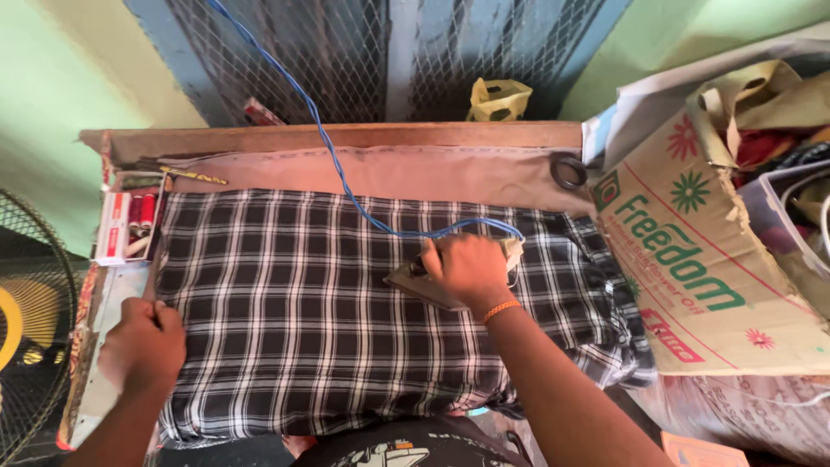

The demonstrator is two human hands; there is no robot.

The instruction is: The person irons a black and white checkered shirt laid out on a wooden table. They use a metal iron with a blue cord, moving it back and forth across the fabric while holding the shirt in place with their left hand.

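Note:
A black-and-white checked cloth point(294, 320) lies spread over a padded table. My right hand point(467, 266) is shut on the handle of a flat iron point(413, 281), which rests on the cloth right of centre. A blue cord point(333, 156) runs from the iron up to the barred window. My left hand point(143, 344) grips the cloth's left edge, fingers closed on it. An orange band sits on my right wrist.
A brown pad point(389, 173) covers the wooden table's far edge. A small box of thread spools point(130, 227) sits at the left. A cardboard box point(692, 259) stuffed with bags stands at the right, a fan point(26, 320) at the far left.

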